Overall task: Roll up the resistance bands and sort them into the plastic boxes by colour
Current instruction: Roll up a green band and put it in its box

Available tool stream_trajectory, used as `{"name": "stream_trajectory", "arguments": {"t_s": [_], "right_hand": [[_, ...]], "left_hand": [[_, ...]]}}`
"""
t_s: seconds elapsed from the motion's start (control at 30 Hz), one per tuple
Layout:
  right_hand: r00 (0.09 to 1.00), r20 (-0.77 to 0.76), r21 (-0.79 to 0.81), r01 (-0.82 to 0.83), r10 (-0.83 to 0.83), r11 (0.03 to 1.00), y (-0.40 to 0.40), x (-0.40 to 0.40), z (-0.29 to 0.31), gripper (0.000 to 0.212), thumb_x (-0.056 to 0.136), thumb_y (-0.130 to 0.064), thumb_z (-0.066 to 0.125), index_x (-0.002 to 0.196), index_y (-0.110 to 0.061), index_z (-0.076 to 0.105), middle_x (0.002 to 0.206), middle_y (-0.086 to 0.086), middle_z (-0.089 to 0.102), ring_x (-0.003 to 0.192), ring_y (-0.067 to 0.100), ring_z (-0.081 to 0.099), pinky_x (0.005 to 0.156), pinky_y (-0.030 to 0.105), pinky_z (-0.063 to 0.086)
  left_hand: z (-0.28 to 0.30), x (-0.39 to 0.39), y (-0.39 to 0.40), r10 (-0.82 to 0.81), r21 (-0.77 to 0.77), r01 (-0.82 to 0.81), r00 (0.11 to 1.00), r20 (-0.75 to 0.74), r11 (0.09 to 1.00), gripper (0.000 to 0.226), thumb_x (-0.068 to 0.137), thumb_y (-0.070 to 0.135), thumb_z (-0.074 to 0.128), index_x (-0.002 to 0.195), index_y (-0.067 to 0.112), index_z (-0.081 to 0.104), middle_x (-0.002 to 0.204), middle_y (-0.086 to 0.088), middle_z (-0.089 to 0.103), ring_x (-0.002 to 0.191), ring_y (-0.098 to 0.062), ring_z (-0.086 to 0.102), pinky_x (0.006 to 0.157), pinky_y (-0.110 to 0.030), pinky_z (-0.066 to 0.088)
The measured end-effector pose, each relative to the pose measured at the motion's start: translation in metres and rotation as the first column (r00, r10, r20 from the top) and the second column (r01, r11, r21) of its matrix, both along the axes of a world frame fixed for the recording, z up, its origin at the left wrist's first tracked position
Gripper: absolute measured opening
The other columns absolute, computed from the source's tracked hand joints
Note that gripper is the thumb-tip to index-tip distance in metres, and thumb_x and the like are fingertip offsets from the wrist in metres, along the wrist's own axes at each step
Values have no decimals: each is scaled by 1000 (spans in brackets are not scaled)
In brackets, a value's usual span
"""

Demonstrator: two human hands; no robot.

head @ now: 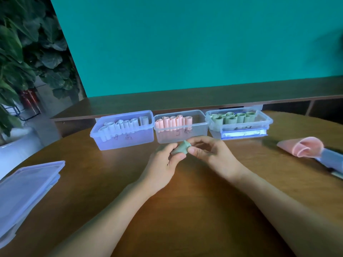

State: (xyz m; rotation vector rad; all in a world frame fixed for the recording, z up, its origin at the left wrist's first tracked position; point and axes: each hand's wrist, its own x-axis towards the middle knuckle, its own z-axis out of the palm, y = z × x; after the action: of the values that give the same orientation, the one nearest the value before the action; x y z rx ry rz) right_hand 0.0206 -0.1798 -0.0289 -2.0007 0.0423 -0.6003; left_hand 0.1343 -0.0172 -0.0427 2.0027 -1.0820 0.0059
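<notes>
Clear plastic lids (27,186) lie stacked at the left edge of the round wooden table (185,201), well apart from the work. Further along, three open boxes stand in a row at the far side: the left box (126,140) holds pale grey-blue rolls, the middle box (182,133) pink rolls, and the right box (239,127) green ones. In front of the middle box, the left hand (163,162) curls its fingers and thumb round a small green band (181,149), already wound into a tight roll, while the right hand (209,153) pinches the roll's other end between thumb and bent fingers. The rolling step looks all but finished; what I judge remains is to tuck the loose end and carry the roll over to the right box, setting it upright among the other green rolls without letting it spring open. At the far right, a loosely folded pink band (302,146) and a grey-blue band (332,160) touch each other on the table, not yet rolled.
</notes>
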Motion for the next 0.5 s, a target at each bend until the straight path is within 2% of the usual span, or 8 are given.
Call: {"name": "stream_trajectory", "arguments": {"t_s": [0.07,0.13,0.2,0.27,0.33,0.43,0.5], "right_hand": [[1000,10,78,13,-13,997,-11,-17,7,20,95,-22,68,113,-17,70,105,-3,73,102,13,68,93,22,53],[999,15,94,32,-34,995,-26,-34,17,25,92,-21,70,116,-14,69,108,2,74,104,17,69,94,25,54],[997,-15,31,73,-73,997,-43,-49,26,27,92,-22,70,118,-13,70,108,0,75,103,14,69,93,24,54],[989,-36,-46,139,-141,989,-61,-61,34,27,92,-25,71,117,-15,71,104,-4,75,98,7,69,89,21,53],[973,-26,-125,226,-231,966,-79,-67,40,30,92,-27,72,118,-14,70,102,-7,74,93,1,67,84,15,49],[934,21,-241,351,-357,905,-106,-67,52,29,94,-26,70,119,-11,69,99,-10,71,85,-7,65,77,4,44],[904,55,-295,420,-424,858,-126,-63,62,29,95,-28,69,119,-11,70,99,-8,71,87,-2,66,79,7,46]], "left_hand": [[6,-16,-16,-31,-18,31,999,-37,999,35,100,40,55,134,31,55,120,16,61,104,-4,60,77,-6,45],[12,-29,-35,-69,-52,64,993,-99,997,36,101,39,55,135,30,55,121,17,61,109,-5,60,86,-12,47],[14,-41,-55,-118,-84,106,981,-153,991,35,101,40,55,134,30,56,122,16,62,111,-5,60,93,-20,50],[15,-51,-76,-143,-117,124,974,-176,985,38,99,45,55,134,30,57,124,15,64,112,-4,60,95,-23,51],[17,-59,-98,-120,-188,85,975,-185,979,36,97,48,57,130,32,59,123,15,65,111,-3,61,93,-20,51],[18,-68,-127,-48,-343,-22,980,-194,939,38,95,44,63,130,31,61,111,15,66,101,2,60,82,-11,48],[16,-68,-142,-2,-393,-71,984,-180,917,39,95,40,64,132,28,60,105,12,67,96,2,59,73,-6,46]]}}
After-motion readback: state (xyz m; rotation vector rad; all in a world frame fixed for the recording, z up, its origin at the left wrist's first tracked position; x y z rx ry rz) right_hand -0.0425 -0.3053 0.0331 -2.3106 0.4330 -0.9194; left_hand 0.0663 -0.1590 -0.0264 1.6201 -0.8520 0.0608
